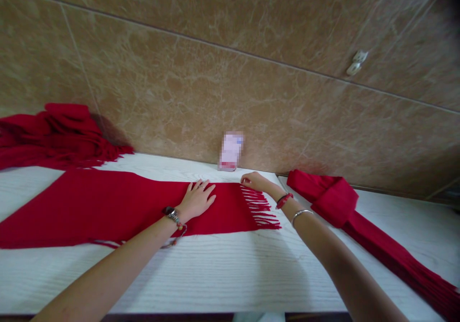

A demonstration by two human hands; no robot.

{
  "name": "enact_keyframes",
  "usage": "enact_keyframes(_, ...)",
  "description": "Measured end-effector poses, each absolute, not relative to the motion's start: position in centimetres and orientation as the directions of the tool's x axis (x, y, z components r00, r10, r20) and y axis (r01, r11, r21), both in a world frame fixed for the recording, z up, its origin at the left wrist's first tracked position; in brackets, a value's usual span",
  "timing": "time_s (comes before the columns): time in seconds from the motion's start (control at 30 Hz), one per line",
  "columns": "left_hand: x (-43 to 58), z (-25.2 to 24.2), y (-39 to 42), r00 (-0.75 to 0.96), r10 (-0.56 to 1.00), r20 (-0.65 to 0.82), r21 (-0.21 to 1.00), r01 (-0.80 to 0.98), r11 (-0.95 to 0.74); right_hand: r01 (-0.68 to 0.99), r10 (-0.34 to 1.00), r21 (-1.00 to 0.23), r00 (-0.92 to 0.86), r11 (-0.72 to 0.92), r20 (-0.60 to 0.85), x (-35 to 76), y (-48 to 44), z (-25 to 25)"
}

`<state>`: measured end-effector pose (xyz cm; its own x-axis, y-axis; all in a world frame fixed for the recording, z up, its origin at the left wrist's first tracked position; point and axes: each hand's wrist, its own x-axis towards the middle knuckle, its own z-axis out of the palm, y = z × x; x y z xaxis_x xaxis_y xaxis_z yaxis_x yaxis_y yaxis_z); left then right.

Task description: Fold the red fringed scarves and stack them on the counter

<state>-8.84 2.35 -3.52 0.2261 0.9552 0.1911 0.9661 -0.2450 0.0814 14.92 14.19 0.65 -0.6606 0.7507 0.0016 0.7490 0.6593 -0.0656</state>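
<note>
A red fringed scarf (223,212) lies spread across the white wood-grain table, its tasselled end pointing right. Flat on the cloth, fingers spread, rests my left hand (197,201); it holds nothing. At the far corner of the fringed end, my right hand (254,181) has its fingers curled together in a pinch on the scarf's edge. The tassels below that hand hang loosely toward the right. Toward the left the scarf widens and runs out of view.
A heap of red cloth with fringe (68,137) sits at the back left against the brown marbled wall (172,87). A folded red scarf (334,200) lies at the right. A phone-like blurred object (231,152) leans on the wall. A socket (357,63) is on the wall.
</note>
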Motion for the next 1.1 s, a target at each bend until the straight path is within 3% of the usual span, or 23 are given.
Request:
enact_keyframes(0.63,-8.8,-3.3,2.2,0.228,0.955,0.188,0.12,0.96,-0.253,0.819,0.824,-0.096,-0.564,0.566,0.052,14.9,15.6,0.2)
enact_keyframes(0.8,-8.8,-3.2,2.1,0.229,0.957,0.18,0.106,0.962,-0.25,0.849,0.85,-0.083,-0.509,0.522,0.139,16.0,15.8,-0.2)
enact_keyframes(0.97,-8.7,-3.2,2.0,0.231,0.949,0.217,0.104,0.961,-0.257,0.808,0.801,-0.097,-0.546,0.581,0.248,16.3,13.5,-0.4)
enact_keyframes(1.1,-8.5,-2.9,1.6,0.327,0.904,0.276,0.085,0.928,-0.362,0.691,0.693,-0.125,-0.663,0.712,0.283,15.6,9.9,-2.1)
